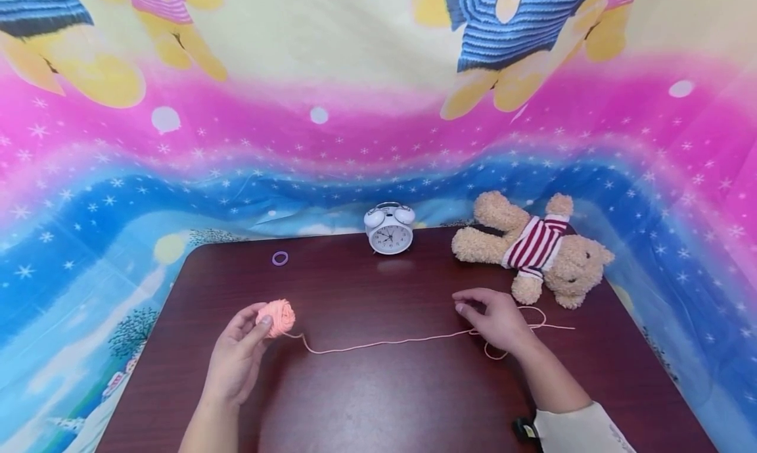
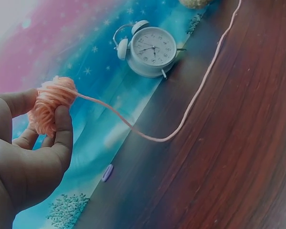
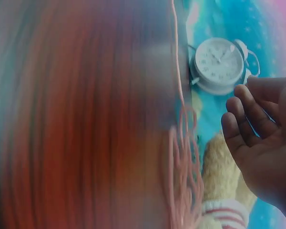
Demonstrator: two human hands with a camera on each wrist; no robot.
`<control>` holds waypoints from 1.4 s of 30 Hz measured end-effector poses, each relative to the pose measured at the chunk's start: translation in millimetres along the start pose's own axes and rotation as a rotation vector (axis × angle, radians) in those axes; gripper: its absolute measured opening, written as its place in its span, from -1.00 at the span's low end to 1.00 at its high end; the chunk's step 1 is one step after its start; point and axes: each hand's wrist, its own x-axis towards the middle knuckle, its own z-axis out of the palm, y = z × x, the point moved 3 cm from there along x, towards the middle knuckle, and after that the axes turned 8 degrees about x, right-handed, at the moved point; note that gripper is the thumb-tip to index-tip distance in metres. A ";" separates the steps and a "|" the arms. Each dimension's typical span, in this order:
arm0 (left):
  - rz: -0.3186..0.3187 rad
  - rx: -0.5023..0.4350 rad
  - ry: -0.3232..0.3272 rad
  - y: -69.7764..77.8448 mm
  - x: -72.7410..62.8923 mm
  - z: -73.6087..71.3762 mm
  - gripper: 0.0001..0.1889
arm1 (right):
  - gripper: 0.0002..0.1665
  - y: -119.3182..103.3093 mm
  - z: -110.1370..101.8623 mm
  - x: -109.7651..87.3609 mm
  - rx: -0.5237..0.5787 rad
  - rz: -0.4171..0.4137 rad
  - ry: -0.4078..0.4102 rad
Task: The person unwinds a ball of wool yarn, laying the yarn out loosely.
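A small ball of peach yarn [image 1: 278, 317] sits between the thumb and fingers of my left hand [image 1: 235, 361], raised over the left part of the table. From the ball a yarn strand [image 1: 384, 342] dips and runs rightwards, passing beneath my right hand [image 1: 499, 321]. Loose loops of the yarn [image 3: 183, 167] lie by that hand, and a free end points right. In the right wrist view the fingers [image 3: 236, 126] are loosely bent with nothing between them. The left wrist view shows the thumb and fingertips pressed around the ball [image 2: 52, 102].
A white twin-bell alarm clock [image 1: 389, 229] stands at the back of the dark wooden table [image 1: 367, 400]. A teddy bear [image 1: 535, 249] in a striped shirt lies at back right. A purple ring [image 1: 280, 258] is at back left. Printed cloth [image 1: 331, 144] hangs behind.
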 end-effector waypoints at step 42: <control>-0.060 -0.066 -0.182 -13.3 -3.1 100.2 -0.59 | -0.74 -97.6 146.6 8.7 0.316 -0.137 -0.265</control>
